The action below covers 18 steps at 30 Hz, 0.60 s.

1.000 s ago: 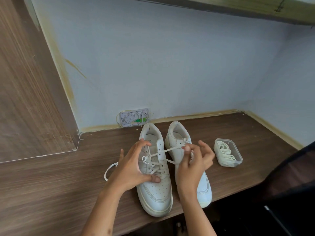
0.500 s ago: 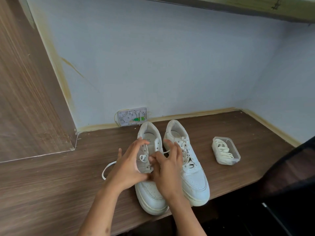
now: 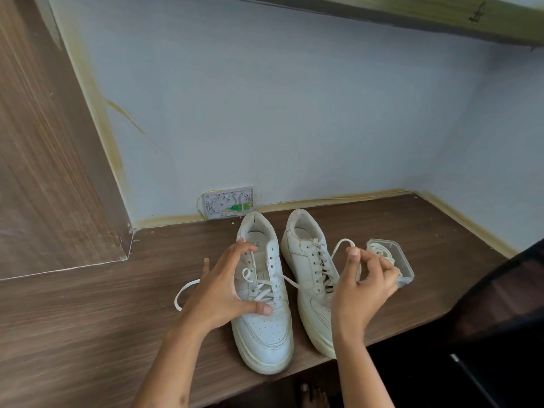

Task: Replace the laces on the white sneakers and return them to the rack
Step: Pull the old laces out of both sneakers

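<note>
Two white sneakers side by side on the wooden shelf (image 3: 88, 319), toes toward the near edge. Left sneaker (image 3: 262, 293) partly laced; right sneaker (image 3: 312, 275) fully laced. Left hand (image 3: 223, 290) curled over the left sneaker, thumb pressing near the toe. Right hand (image 3: 365, 287) pinches the lace (image 3: 297, 285), apparently between thumb and forefinger, drawn taut across. Plastic box (image 3: 403, 272) of spare laces just behind it.

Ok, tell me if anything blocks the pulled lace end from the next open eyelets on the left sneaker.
Nothing visible does. The right hand pinches the lace out over the right sneaker; the left sneaker has bare upper eyelets, and the left hand grips that shoe beside them, not over them.
</note>
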Each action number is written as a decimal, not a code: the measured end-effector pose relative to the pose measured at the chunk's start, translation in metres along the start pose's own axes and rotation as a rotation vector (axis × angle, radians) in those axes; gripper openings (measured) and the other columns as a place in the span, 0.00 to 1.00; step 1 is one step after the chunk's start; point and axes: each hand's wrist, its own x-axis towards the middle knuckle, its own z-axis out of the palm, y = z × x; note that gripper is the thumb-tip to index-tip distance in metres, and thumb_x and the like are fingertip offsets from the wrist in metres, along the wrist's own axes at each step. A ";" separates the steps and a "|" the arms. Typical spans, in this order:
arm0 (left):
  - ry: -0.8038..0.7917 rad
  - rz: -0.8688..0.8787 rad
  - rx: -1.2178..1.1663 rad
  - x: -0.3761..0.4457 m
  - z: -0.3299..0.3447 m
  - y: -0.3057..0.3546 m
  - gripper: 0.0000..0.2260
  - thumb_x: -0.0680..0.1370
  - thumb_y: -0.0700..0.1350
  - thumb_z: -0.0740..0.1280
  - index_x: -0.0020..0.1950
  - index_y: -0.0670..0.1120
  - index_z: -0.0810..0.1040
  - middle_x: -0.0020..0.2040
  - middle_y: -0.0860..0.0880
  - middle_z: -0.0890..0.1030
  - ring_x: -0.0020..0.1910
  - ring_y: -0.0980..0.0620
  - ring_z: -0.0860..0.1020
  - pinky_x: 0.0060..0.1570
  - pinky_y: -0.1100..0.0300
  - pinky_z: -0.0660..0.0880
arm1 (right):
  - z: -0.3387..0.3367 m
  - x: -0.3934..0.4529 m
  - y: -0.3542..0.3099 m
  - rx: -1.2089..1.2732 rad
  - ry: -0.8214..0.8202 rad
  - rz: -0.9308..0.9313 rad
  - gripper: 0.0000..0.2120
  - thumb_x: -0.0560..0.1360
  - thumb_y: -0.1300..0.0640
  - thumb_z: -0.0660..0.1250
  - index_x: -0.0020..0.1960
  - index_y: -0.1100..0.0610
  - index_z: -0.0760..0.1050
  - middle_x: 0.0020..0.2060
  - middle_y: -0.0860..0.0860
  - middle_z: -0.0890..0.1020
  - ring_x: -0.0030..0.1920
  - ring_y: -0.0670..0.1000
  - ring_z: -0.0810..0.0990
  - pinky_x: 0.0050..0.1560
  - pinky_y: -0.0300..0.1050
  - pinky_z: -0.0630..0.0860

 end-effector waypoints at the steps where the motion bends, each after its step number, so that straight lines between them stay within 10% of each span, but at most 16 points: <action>1: -0.005 -0.001 -0.003 0.000 0.000 0.000 0.46 0.55 0.66 0.79 0.67 0.68 0.57 0.76 0.65 0.53 0.71 0.65 0.56 0.75 0.44 0.36 | 0.000 0.000 0.000 -0.002 -0.018 -0.006 0.06 0.79 0.57 0.66 0.50 0.58 0.80 0.58 0.54 0.71 0.60 0.48 0.62 0.48 0.16 0.60; 6: -0.083 -0.016 -0.095 -0.001 -0.004 0.001 0.47 0.56 0.61 0.81 0.68 0.71 0.57 0.70 0.76 0.48 0.67 0.76 0.52 0.75 0.41 0.47 | 0.001 -0.010 -0.001 -0.095 -0.152 -0.221 0.21 0.72 0.69 0.70 0.61 0.52 0.78 0.65 0.52 0.68 0.65 0.49 0.62 0.58 0.21 0.58; 13: -0.045 -0.034 -0.133 -0.001 -0.001 0.000 0.48 0.51 0.66 0.80 0.65 0.76 0.58 0.75 0.66 0.50 0.77 0.57 0.50 0.74 0.41 0.54 | 0.018 -0.043 0.008 -0.370 -0.728 -0.595 0.04 0.77 0.51 0.69 0.49 0.45 0.82 0.72 0.50 0.65 0.74 0.55 0.53 0.71 0.48 0.56; 18: -0.029 -0.032 -0.079 -0.001 -0.003 0.000 0.47 0.54 0.61 0.82 0.64 0.75 0.57 0.70 0.72 0.55 0.75 0.57 0.56 0.74 0.40 0.55 | 0.027 -0.048 0.018 -0.325 -0.688 -0.552 0.06 0.74 0.60 0.72 0.44 0.49 0.80 0.68 0.49 0.68 0.70 0.52 0.57 0.66 0.45 0.60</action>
